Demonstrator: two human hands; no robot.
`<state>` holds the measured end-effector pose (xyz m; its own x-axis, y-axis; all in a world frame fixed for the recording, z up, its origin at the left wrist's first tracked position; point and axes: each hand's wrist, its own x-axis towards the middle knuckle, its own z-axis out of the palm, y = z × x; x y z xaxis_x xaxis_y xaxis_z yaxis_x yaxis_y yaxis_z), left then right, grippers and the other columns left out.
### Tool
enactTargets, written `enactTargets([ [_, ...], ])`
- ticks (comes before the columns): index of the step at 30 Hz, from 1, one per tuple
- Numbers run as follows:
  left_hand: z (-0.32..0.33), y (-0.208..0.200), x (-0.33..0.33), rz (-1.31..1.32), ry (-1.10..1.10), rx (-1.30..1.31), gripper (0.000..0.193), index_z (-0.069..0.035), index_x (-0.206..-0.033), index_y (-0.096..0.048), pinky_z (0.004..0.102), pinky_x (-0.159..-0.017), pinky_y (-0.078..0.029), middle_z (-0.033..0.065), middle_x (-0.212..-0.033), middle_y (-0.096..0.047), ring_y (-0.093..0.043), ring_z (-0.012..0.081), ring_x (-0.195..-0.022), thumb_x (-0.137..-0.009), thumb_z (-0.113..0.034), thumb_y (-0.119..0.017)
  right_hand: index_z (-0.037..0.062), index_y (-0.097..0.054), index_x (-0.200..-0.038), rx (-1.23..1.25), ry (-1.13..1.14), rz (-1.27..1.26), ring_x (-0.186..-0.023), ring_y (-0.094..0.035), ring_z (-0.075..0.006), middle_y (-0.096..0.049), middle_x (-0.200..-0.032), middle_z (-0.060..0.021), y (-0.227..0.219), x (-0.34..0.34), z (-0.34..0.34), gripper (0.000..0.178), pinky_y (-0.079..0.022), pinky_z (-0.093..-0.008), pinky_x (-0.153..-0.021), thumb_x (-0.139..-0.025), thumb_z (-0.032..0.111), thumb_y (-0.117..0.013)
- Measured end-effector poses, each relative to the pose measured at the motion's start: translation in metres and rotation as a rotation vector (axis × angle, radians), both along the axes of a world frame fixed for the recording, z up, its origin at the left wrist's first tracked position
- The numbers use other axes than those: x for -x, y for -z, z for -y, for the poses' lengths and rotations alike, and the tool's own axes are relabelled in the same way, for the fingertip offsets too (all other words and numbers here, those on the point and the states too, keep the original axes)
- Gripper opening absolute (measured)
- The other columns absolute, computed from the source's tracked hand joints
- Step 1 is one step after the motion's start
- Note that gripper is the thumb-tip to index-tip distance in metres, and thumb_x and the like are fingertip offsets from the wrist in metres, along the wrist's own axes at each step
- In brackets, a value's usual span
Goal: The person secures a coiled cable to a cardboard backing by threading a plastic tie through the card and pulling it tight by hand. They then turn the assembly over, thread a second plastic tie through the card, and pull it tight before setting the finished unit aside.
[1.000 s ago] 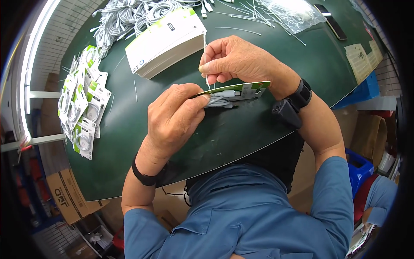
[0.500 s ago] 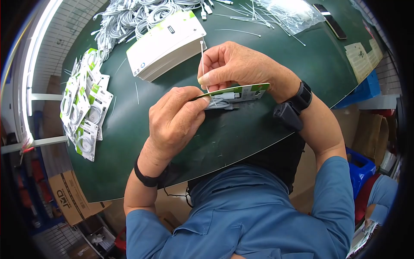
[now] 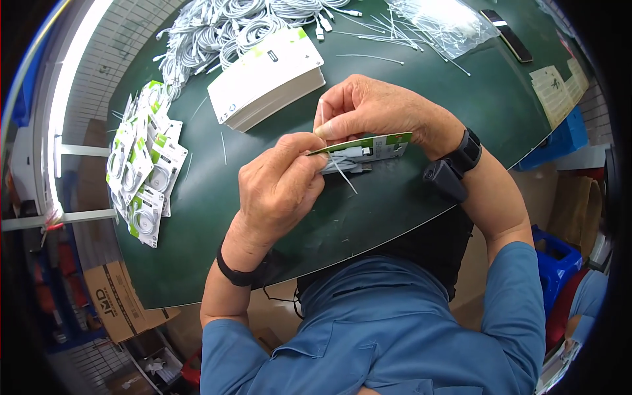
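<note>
My left hand (image 3: pixel 280 181) is closed on the left end of a green and white backing card (image 3: pixel 390 143), which is tilted almost edge-on. A coiled grey-white charging cable (image 3: pixel 343 162) lies against the card's near face, its plugs toward the right. Between thumb and fingertips, my right hand (image 3: pixel 375 108) pinches the upper end of a thin white cable tie (image 3: pixel 348 182) behind the card. The tie's tail sticks out on the near side, across the cable. The card hides the middle of the tie.
Beyond my hands stands a stack of white cards (image 3: pixel 266 79). Loose cables (image 3: pixel 227 29) heap up behind it. Finished carded cables (image 3: pixel 141 164) pile at the left. Loose cable ties (image 3: pixel 401 36), a plastic bag (image 3: pixel 454 26) and a phone (image 3: pixel 507 36) lie at the back right.
The cable tie has gone through to the near side of the card, where its tail now shows. My right fingers have come down closer to the card. The view has shifted slightly.
</note>
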<state>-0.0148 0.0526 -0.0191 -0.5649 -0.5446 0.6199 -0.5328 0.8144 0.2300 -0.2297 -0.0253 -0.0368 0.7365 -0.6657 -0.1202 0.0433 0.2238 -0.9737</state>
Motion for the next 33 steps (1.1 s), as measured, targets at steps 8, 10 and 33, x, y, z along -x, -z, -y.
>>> enactTargets([
  [8, -0.001, 0.006, -0.002, -0.025, 0.022, -0.003, 0.023, -0.002, -0.086, -0.065, 0.0339, -0.063, -0.058, 0.0081, -0.094, -0.071, -0.071, 0.0246, -0.076, -0.067, 0.007, -0.073, -0.0002, -0.071, -0.102, 0.041, -0.041, 0.028, -0.069, -0.061, -0.0039, -0.069, -0.081, 0.0004, 0.002, 0.001, -0.001, 0.018, -0.049, -0.019, -0.062, -0.089, 0.01, -0.075],
  [10, -0.001, 0.006, -0.001, -0.037, 0.016, -0.013, 0.023, -0.002, -0.086, -0.065, 0.034, -0.063, -0.058, 0.008, -0.094, -0.071, -0.071, 0.0249, -0.076, -0.067, 0.007, -0.073, -0.0006, -0.07, -0.105, 0.062, -0.045, 0.008, -0.068, -0.06, -0.0039, -0.069, -0.081, 0.0001, 0.001, 0.001, -0.001, 0.021, -0.049, -0.0193, -0.061, -0.089, 0.011, -0.076],
  [33, 0.002, 0.011, -0.011, -0.325, -0.18, -0.614, 0.018, 0.002, -0.09, -0.067, 0.0386, -0.066, -0.051, 0.0176, -0.077, -0.066, -0.066, 0.0316, -0.07, -0.071, 0.0, -0.066, 0.0016, -0.075, -0.094, 1.206, 0.196, -0.319, -0.076, -0.069, -0.0206, -0.071, -0.089, -0.0087, -0.027, -0.02, -0.027, 0.013, -0.055, -0.0299, -0.069, -0.082, 0.003, -0.08],
])
